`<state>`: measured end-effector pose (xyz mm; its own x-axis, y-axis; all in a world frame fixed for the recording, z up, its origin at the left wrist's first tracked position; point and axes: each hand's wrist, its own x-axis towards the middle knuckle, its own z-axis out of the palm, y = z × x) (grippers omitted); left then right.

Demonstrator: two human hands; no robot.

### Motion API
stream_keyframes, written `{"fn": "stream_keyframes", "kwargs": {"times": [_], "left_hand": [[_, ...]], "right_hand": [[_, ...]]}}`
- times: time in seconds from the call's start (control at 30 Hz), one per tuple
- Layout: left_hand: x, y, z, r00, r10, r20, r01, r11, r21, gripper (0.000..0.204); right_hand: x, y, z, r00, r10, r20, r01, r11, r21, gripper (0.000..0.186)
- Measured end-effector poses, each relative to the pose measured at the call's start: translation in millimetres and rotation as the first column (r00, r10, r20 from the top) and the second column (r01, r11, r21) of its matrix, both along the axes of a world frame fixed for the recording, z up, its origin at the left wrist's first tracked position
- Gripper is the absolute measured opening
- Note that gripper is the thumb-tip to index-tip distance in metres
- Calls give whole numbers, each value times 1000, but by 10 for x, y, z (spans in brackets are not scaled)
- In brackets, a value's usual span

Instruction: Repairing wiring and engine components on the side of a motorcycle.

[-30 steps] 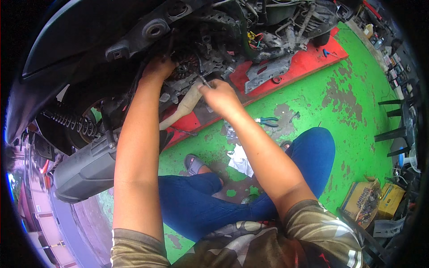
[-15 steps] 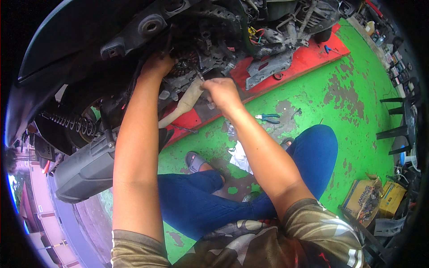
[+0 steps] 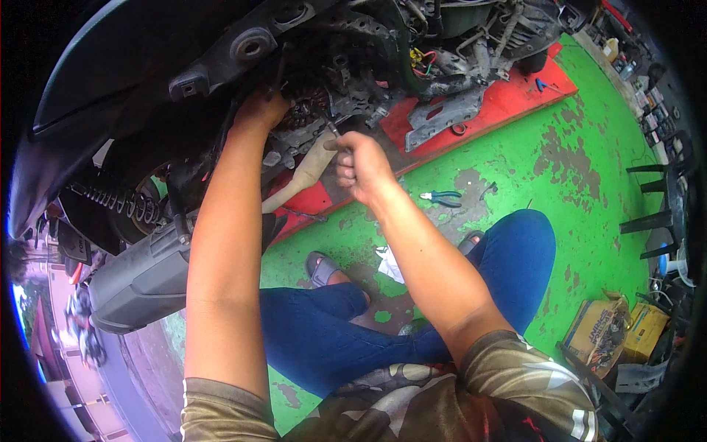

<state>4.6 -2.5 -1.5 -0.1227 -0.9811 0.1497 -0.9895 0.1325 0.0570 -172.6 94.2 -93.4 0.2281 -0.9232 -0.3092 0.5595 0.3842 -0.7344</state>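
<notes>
A partly stripped motorcycle stands before me, with a ring of coils (image 3: 309,103) exposed in its engine area. My left hand (image 3: 263,110) reaches in beside that ring. Its fingers are mostly lost in shadow, and a thin dark rod (image 3: 281,68) rises close to them. On the other side, my right hand (image 3: 361,166) is closed, with its thumb along the near end of a slim metal tool (image 3: 333,127). The tool's far end points into the engine; its exact kind is unclear. A tan exhaust pipe (image 3: 311,166) runs just below, between my hands.
The motorcycle sits over a red platform (image 3: 515,99) on a worn green floor. Pliers (image 3: 443,198) and a white crumpled cloth or paper (image 3: 390,264) lie near my legs. The black muffler (image 3: 140,272) is left of my arm. Cardboard boxes (image 3: 598,331) stand at right.
My right hand has turned at the wrist and dropped slightly, so its curled fingers now show. My left hand stays about where it was. A blurred vehicle has appeared outside at far left.
</notes>
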Motion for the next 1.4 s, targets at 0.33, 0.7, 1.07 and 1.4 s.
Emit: {"fn": "stream_keyframes", "kwargs": {"times": [0.33,0.7,1.07,1.4], "left_hand": [[49,-24,-48,999,40,5,-40,999,-5,89],[70,-86,-111,995,-101,12,102,976,-192,87],[0,74,49,997,-39,-59,38,999,-23,89],[76,-8,-41,1000,-1,-12,0,999,-33,88]], "right_hand": [[-86,210,342,184,-363,-913,-328,853,-406,28],[-42,94,-69,672,73,737,-249,959,133,23],[-158,333,237,436,-494,-753,-415,632,-655,65],[-164,266,182,-33,-597,-802,-580,665,-471,27]]}}
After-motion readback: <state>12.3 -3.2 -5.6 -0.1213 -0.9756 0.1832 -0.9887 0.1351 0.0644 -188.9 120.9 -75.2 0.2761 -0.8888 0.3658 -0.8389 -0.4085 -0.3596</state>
